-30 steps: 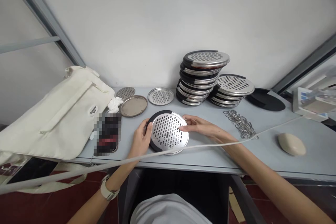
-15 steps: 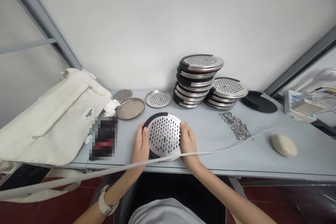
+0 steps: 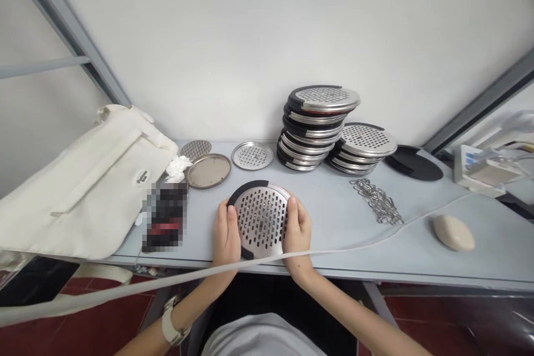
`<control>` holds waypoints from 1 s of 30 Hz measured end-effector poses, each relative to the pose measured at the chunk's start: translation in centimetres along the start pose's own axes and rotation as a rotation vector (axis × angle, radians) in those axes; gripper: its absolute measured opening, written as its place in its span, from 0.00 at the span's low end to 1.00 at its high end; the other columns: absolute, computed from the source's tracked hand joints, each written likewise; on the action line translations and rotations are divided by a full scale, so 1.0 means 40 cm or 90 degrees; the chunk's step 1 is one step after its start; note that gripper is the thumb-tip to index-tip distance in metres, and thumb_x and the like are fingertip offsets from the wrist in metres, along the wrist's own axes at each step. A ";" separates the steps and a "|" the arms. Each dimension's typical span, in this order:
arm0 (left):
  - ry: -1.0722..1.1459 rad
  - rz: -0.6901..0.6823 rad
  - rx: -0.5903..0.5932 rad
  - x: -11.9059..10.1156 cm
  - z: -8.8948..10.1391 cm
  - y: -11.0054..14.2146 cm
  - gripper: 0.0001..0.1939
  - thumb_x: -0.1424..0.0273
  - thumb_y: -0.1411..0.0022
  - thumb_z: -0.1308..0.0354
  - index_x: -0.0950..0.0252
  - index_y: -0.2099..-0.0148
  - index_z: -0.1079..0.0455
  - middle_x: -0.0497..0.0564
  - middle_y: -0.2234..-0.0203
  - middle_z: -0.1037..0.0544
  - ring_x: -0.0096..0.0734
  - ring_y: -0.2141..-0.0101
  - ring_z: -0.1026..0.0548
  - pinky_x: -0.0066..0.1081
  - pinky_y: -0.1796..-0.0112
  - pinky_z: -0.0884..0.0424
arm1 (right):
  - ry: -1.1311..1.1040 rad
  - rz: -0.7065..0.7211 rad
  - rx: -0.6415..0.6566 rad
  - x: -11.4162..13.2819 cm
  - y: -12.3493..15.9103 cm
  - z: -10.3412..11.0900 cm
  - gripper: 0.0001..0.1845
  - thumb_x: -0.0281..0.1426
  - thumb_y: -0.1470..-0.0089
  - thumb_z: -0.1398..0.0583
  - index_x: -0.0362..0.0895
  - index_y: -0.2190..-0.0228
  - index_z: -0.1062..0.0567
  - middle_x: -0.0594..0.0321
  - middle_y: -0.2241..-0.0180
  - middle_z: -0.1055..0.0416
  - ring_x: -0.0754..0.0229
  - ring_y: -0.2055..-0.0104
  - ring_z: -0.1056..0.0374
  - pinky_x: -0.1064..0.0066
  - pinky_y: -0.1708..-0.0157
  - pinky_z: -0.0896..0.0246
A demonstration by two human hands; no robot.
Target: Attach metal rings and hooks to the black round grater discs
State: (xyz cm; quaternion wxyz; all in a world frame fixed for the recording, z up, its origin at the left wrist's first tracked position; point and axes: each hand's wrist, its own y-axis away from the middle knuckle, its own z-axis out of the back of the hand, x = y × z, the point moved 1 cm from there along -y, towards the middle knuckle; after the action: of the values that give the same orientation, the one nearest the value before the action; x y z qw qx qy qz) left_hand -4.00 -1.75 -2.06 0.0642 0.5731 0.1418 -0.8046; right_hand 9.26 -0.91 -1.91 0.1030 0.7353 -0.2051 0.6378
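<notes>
Between my hands, at the front of the table, is a round perforated metal disc point(image 3: 262, 219), grater-like, with a black rim on its left side. My left hand point(image 3: 226, 233) grips its left edge, thumb on top. My right hand point(image 3: 297, 231) grips the opposite edge the same way. The fingers beneath are hidden. Behind it lie a loose perforated disc point(image 3: 252, 156), a shallow metal round with a raised rim point(image 3: 209, 171) and a darker perforated disc point(image 3: 196, 149).
A tall stack of rimmed discs point(image 3: 311, 133) and a shorter stack point(image 3: 362, 147) stand by the wall. Rightward are a black round base point(image 3: 413, 163), a pile of metal links point(image 3: 377, 201) and a beige rounded object point(image 3: 453, 232). A white cable point(image 3: 346, 249) crosses in front; a cream bag point(image 3: 92, 189) lies left.
My right hand has turned slightly, its thumb now further over the disc's top right edge. The disc stays between both hands. The view has shifted a little.
</notes>
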 end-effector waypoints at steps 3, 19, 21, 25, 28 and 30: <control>0.016 -0.027 -0.009 -0.001 -0.001 0.002 0.20 0.59 0.32 0.62 0.61 0.46 0.39 0.55 0.52 0.31 0.37 0.50 0.34 0.43 0.46 0.40 | -0.013 -0.011 0.011 0.007 0.006 -0.007 0.22 0.42 0.41 0.50 0.42 0.55 0.27 0.56 0.53 0.29 0.55 0.50 0.35 0.61 0.48 0.43; 0.313 0.170 0.146 0.012 0.025 -0.038 0.24 0.66 0.37 0.51 0.56 0.39 0.44 0.50 0.46 0.33 0.37 0.45 0.36 0.36 0.46 0.37 | 0.122 -0.082 0.295 0.025 -0.104 0.063 0.25 0.45 0.40 0.56 0.50 0.45 0.40 0.60 0.45 0.39 0.56 0.45 0.41 0.59 0.43 0.51; 0.407 0.244 0.202 0.003 0.035 -0.050 0.23 0.67 0.39 0.51 0.59 0.41 0.41 0.51 0.49 0.30 0.37 0.50 0.31 0.33 0.53 0.31 | 0.138 -0.073 0.465 0.066 -0.115 0.086 0.26 0.46 0.39 0.59 0.51 0.46 0.38 0.62 0.45 0.38 0.57 0.46 0.40 0.61 0.44 0.49; 0.522 0.374 0.298 -0.010 0.065 -0.068 0.16 0.70 0.39 0.50 0.69 0.50 0.32 0.55 0.53 0.27 0.33 0.61 0.25 0.26 0.66 0.25 | 0.270 0.057 0.659 0.140 -0.119 0.130 0.34 0.45 0.52 0.40 0.50 0.45 0.39 0.61 0.50 0.35 0.57 0.55 0.35 0.68 0.54 0.40; 0.580 0.462 0.409 -0.010 0.082 -0.074 0.17 0.68 0.37 0.52 0.72 0.51 0.33 0.58 0.61 0.24 0.26 0.74 0.25 0.22 0.77 0.27 | 0.369 0.126 0.574 0.146 -0.128 0.141 0.24 0.45 0.52 0.39 0.46 0.56 0.30 0.65 0.68 0.30 0.64 0.71 0.38 0.74 0.69 0.42; 0.595 0.506 0.481 -0.011 0.085 -0.075 0.21 0.61 0.35 0.56 0.74 0.55 0.32 0.59 0.68 0.23 0.24 0.79 0.26 0.20 0.81 0.29 | 0.401 0.152 0.481 0.133 -0.137 0.137 0.19 0.46 0.52 0.40 0.43 0.67 0.29 0.70 0.79 0.39 0.67 0.76 0.46 0.76 0.76 0.50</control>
State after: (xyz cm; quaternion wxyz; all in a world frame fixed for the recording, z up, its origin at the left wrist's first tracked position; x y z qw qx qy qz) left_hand -7.74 0.05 -0.15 0.0823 0.8487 -0.3527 -0.3854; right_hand 17.10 0.82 2.99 -0.1871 0.4644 -0.0016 0.8657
